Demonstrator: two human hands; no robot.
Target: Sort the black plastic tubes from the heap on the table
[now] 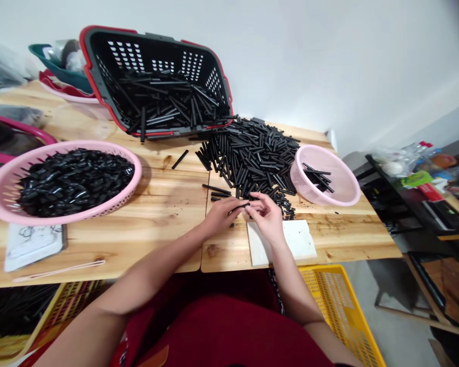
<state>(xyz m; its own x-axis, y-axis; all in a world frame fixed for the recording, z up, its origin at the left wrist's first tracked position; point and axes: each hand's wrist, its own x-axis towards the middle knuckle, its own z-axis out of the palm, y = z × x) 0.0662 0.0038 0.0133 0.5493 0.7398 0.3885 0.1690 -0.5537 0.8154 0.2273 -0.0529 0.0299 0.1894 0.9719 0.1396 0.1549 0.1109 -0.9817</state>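
Both hands meet over the front edge of a pile of black tubes on the wooden table. My left hand is closed on a thin black tube, fingers pointing right. At the tube's right end, my right hand pinches with thumb and fingers. Small black pieces lie just behind and right of my right hand. Under my right wrist is a white board. A few loose tubes rest behind my left hand.
A tipped black and red basket full of tubes stands at the back. At left is a pink colander of black pieces; at right, a pink bowl with some tubes. Yellow crates sit below the table edge.
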